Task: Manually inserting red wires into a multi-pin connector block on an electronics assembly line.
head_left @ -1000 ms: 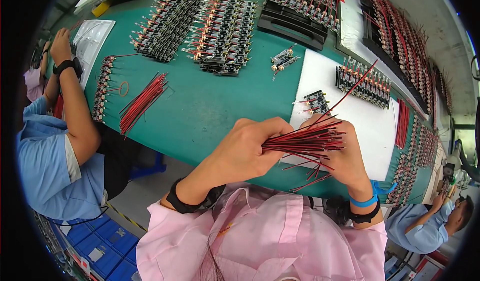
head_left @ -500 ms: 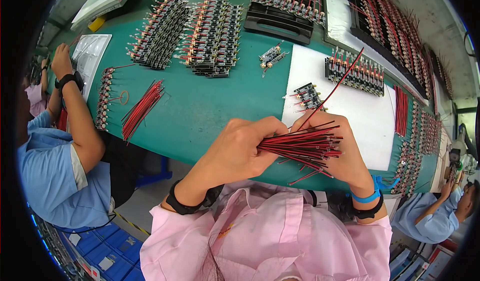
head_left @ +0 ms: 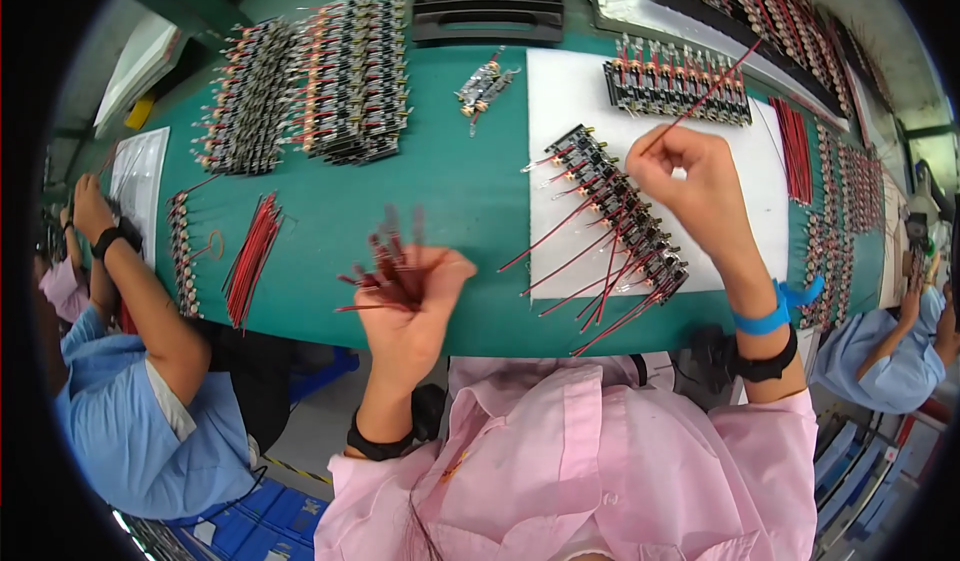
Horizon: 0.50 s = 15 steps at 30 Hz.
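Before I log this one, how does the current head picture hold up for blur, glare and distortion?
Head view: motion blur smears the tips of the red-and-dark wire bundle in the left hand; the circuit-board row looks sharper; the white sheet is bright, with little surface detail; fisheye bends the green tabletop's front edge; the corners are black.

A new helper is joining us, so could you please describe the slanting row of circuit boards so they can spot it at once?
On the green table, find the white sheet by the right hand. The slanting row of circuit boards lies there, mostly to that hand's left. Unlike the farther row on that sheet, it trails long red wires leftward.
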Available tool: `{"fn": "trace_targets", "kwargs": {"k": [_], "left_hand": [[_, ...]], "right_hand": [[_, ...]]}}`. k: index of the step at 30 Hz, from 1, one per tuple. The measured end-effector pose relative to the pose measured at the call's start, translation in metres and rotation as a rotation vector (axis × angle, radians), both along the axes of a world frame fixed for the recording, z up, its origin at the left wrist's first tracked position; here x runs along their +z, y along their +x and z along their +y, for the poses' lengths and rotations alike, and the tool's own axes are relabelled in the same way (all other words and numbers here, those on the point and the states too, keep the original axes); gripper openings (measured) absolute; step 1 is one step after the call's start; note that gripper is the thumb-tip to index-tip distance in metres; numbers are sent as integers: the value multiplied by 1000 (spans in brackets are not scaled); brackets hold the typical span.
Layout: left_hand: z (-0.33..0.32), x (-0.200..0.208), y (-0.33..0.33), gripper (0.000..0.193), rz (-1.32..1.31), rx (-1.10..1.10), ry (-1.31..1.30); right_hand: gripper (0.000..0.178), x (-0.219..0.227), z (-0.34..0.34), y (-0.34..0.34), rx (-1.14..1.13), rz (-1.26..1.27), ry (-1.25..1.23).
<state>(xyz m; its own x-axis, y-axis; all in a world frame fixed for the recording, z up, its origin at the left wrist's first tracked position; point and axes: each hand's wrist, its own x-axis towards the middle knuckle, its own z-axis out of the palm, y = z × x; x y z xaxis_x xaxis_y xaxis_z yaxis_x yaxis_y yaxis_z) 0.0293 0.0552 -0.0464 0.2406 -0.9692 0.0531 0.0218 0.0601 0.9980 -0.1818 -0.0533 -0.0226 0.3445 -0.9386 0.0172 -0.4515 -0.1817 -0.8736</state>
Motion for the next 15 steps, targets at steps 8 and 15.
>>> {"fn": "trace_targets", "kwargs": {"k": [8,15], "left_hand": [[17,-30,1,14,2,98,55],[17,-29,1,15,-33,92,63]], "right_hand": [[7,-31,-13,-5,-101,10,77],[7,-33,-18,1,-93,69,55]]}}
